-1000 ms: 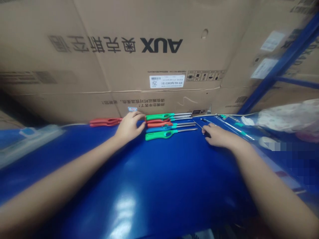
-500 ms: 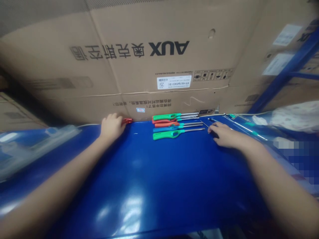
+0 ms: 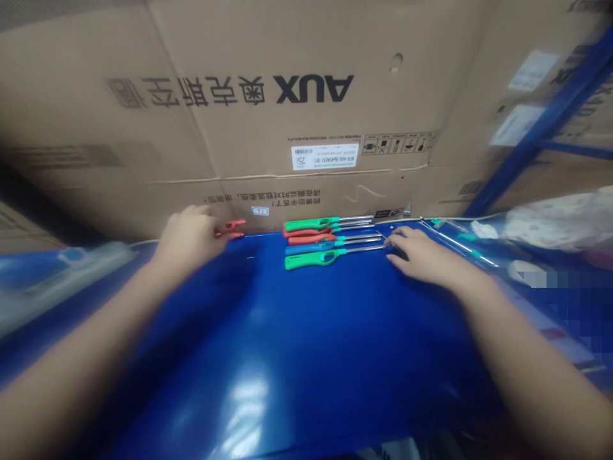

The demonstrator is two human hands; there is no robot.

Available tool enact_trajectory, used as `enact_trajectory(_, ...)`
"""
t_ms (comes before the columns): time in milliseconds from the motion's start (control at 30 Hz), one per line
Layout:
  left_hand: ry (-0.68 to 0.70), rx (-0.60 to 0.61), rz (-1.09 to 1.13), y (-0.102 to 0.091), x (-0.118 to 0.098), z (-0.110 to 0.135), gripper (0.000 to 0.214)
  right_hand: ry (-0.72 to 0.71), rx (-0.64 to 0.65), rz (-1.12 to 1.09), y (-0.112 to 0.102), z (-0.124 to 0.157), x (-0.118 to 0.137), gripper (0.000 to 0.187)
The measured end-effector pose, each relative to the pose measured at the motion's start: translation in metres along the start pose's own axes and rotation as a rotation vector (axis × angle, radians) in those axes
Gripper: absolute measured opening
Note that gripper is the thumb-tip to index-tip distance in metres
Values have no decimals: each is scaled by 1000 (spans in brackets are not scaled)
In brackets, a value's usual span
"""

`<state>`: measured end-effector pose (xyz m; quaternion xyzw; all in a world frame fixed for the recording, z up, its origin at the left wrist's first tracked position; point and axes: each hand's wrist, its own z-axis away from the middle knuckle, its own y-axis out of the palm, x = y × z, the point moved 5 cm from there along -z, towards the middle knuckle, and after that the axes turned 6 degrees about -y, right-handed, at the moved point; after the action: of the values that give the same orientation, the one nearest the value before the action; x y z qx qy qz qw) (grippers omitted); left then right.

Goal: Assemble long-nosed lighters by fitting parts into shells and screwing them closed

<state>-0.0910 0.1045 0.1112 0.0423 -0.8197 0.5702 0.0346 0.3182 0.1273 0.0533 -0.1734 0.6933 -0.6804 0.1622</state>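
My left hand is closed over red long-nosed lighters at the back of the blue table; only their handle ends stick out to the right of my fingers. To the right lies a row of several lighters with green, red and blue handles, their metal tubes pointing right. My right hand rests on the table at the tube tips, fingers curled loosely; I cannot make out anything in it.
A large AUX cardboard box stands as a wall right behind the table. More thin metal tubes with green ends lie at the right. A blue shelf post rises at the right, and a clear plastic bag lies at the left.
My left hand left the row of lighters, went left and closed over the red lighters. My right hand slid slightly toward the tube tips.
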Motion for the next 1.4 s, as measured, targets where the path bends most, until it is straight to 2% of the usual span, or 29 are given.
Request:
enact_trajectory(100, 191, 94, 118, -9, -41, 21, 19, -277, -254, -196, -19, 7, 39, 31)
enact_trajectory(167, 360, 201, 352, -9, -78, 45, 15, -451, -324, -338, -27, 16, 69, 28)
enact_trajectory(233, 440, 295, 508, -3, -110, 69, 8, -590, -294, -416, -27, 25, 100, 26)
enact_trajectory(300, 506, 388, 643, 7, -136, 90, 4, -694, -185, -427, -20, 33, 127, 23)
enact_trajectory(400, 549, 375, 784, 20, -157, 106, 3, -758, 15, -321, -3, 38, 149, 13)
enact_trajectory(533, 538, 293, 777, 30, -157, 100, 10, -697, 108, -276, 4, 33, 140, 11)
enact_trajectory(667, 428, 336, 809, 44, -140, 80, 50, -570, 114, -253, -1, 25, 113, 5)
enact_trajectory(800, 329, 327, 900, 66, -124, 68, 46, -534, 63, -238, -2, 19, 99, 21)
enact_trajectory(900, 315, 310, 913, 77, -122, 67, 47, -520, 34, -324, 1, 13, 94, 20)
enact_trajectory(1000, 306, 266, 920, 78, -124, 70, 46, -473, -66, -375, -1, 8, 88, 17)
enact_trajectory(1167, 325, 193, 920, 69, -129, 77, 54, -315, -286, -239, -13, 6, 73, 21)
enact_trajectory(1400, 365, 172, 932, 65, -129, 78, 52, -235, -354, -170, -24, 11, 65, 23)
